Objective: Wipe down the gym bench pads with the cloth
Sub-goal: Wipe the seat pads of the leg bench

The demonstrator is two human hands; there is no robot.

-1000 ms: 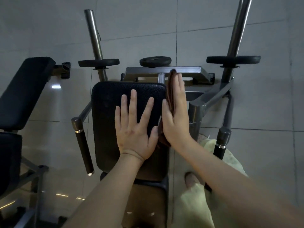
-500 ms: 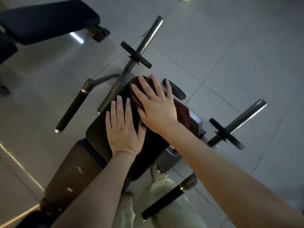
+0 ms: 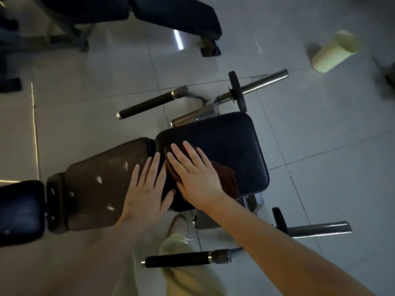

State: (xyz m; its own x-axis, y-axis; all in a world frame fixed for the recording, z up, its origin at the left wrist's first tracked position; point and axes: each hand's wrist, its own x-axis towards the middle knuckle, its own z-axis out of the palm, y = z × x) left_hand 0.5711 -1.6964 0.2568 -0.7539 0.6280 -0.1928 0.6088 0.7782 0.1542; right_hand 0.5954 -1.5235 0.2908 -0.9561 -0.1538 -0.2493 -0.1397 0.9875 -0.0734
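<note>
A black bench pad (image 3: 230,144) lies in the middle of the view, with a worn brown pad (image 3: 100,182) joined to its left and another black pad (image 3: 19,210) at the far left. A dark red cloth (image 3: 226,178) lies on the black pad near its left end. My right hand (image 3: 192,176) presses flat on the cloth with straight fingers. My left hand (image 3: 147,189) rests flat, fingers spread, over the seam between the brown pad and the black pad, just left of the cloth.
Two black-gripped handles (image 3: 147,105) (image 3: 179,260) stick out on either side of the bench. Steel bars with weight plates (image 3: 237,92) (image 3: 280,221) flank the black pad. Another dark bench (image 3: 175,16) stands at the top. A pale yellow cylinder (image 3: 333,52) lies on the tiled floor at top right.
The view has swung round the bench. My right hand has slid the cloth from the pad's far end to the end near the brown pad. My left hand has shifted onto the seam.
</note>
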